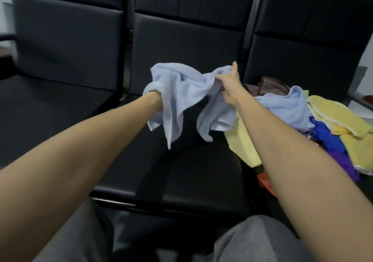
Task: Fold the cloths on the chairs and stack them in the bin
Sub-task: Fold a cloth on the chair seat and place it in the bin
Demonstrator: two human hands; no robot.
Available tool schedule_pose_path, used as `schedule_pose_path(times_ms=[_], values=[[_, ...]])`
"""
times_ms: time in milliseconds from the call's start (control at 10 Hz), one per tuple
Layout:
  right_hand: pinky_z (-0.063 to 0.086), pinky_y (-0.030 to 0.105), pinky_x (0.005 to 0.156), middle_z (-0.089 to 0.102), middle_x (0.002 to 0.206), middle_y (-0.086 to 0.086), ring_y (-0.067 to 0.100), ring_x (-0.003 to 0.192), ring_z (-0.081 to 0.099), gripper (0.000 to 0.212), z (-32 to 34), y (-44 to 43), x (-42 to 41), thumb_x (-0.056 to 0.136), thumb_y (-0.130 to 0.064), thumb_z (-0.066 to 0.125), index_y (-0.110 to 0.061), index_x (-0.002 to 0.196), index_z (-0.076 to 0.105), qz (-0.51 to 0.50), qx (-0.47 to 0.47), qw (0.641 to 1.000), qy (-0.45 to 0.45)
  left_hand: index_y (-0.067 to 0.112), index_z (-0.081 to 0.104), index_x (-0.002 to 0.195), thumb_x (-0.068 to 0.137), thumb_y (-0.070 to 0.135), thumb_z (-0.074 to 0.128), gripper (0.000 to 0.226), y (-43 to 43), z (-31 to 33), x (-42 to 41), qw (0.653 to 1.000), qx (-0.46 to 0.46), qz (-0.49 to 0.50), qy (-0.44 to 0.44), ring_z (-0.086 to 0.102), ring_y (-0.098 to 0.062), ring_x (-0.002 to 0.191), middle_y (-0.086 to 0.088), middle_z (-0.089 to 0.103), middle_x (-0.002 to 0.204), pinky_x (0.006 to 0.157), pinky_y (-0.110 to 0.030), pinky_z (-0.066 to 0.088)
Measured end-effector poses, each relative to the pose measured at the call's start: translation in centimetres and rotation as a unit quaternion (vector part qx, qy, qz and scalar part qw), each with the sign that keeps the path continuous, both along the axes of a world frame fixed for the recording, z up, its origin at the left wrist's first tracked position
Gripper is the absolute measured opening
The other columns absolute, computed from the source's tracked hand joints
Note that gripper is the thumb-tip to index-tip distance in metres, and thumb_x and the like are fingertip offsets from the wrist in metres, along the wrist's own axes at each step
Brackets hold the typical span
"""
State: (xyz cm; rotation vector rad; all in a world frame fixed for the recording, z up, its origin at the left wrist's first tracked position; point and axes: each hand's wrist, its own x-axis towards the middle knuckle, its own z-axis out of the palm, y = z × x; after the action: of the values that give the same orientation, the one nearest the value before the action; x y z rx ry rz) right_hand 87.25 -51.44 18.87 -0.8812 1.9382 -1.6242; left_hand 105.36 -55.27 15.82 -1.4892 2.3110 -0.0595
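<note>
Light blue cloth (181,92) hangs bunched in the air over the middle chair seat (181,171), slung between both grips with its ends drooping below them. Right grip (228,84) pinches the gathered top edge, thumb up. Left grip (155,98) is buried under the cloth's left end, fingers hidden, so cannot tell how it holds. To do it well: find two adjacent corners, pull that edge taut, lay it flat on the seat, then fold. Unfolded pile (333,120) sits on the right chair; bin not in view.
</note>
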Motion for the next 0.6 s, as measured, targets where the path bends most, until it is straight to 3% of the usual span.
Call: schedule_pose_path(times_ms=[100,200,300,400,500,600], values=[[0.046,0.035,0.078,0.05,0.115,0.012,0.024,0.091,0.051,0.068,0.0,1.3,-0.2,0.097,-0.016,0.043,-0.028,0.153,0.006,0.039,0.165,0.981,0.093,0.018,0.048,0.07,0.099,0.041,0.044,0.037,-2.9,-2.5,1.6,0.986,0.163,0.045,0.008,0.052,-0.001,0.059,0.006,0.046,0.07,0.038,-0.014,0.038],[0.035,0.026,0.055,0.05,0.101,0.017,0.02,0.071,0.048,0.039,-4.4,2.4,1.0,0.091,-0.004,0.042,0.0,0.13,0.043,0.091,0.288,0.929,0.215,-0.009,0.062,0.085,0.091,0.001,0.053,0.015,-2.0,-3.0,2.2,0.97,0.135,0.158,0.125,0.065,-0.024,0.068,-0.021,0.064,0.077,0.07,-0.02,0.053],[0.039,0.021,0.055,0.063,0.086,0.013,0.018,0.066,0.055,0.018,-8.6,3.7,3.3,0.092,-0.009,0.042,-0.005,0.093,0.059,0.191,0.302,0.907,0.223,0.011,0.061,0.11,0.09,0.027,0.056,0.026,-3.0,-6.1,3.4,0.922,0.253,0.101,0.275,0.06,-0.018,0.109,-0.002,0.064,0.114,0.096,-0.031,0.049],[0.045,0.025,0.07,0.058,0.078,-0.001,0.015,0.076,0.054,0.013,-11.1,4.5,5.0,0.088,-0.019,0.053,-0.01,0.088,0.062,0.243,0.282,0.896,0.242,0.008,0.055,0.098,0.082,0.018,0.057,0.018,-3.3,-7.2,3.3,0.933,0.119,0.05,0.336,0.055,-0.024,0.102,-0.006,0.055,0.105,0.092,-0.039,0.047],[0.036,0.021,0.073,0.047,0.086,-0.006,0.009,0.079,0.044,0.036,-12.0,4.5,8.3,0.09,-0.032,0.06,-0.01,0.118,0.054,0.292,0.285,0.876,0.256,0.026,0.032,0.137,0.078,0.033,0.066,0.068,-3.1,-9.0,3.8,0.955,0.002,-0.022,0.297,0.043,-0.029,0.121,-0.005,0.04,0.13,0.096,-0.043,0.041],[0.038,0.026,0.088,0.05,0.101,-0.009,0.012,0.099,0.046,0.061,-12.5,4.0,11.0,0.083,-0.044,0.064,-0.013,0.133,0.048,0.312,0.29,0.87,0.248,0.027,0.048,0.131,0.085,0.043,0.061,0.05,-2.8,-9.9,3.8,0.965,0.052,-0.062,0.25,0.041,-0.03,0.128,-0.003,0.048,0.134,0.105,-0.047,0.034]])
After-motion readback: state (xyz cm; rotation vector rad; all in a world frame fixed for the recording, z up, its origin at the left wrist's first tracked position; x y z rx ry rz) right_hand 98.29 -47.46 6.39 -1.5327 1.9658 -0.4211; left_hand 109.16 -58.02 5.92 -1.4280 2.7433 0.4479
